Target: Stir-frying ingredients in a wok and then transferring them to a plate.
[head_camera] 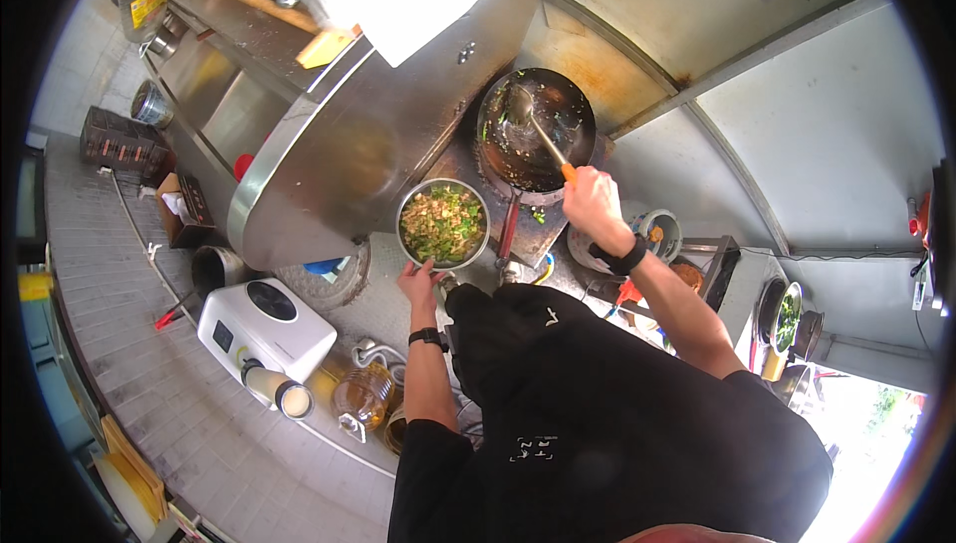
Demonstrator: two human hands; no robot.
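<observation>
My left hand (420, 283) grips the near rim of a round metal bowl (484, 238). Chopped green vegetables and light brown bits (442, 220) fill the bowl. My right hand (595, 203) is closed around the orange handle of a metal wok spatula (551, 145). Its head rests inside a dark wok (571, 106), where scraps of food and an oily sheen cover the inner surface. The wok's red handle (509, 229) points back towards me, just right of the bowl.
A steel counter (336, 162) with a rounded corner lies left of the bowl. Green scraps dot the stove top (549, 233). A white tub (665, 233) stands to the right. On the left floor are a white appliance (276, 334) and an oil jug (364, 397).
</observation>
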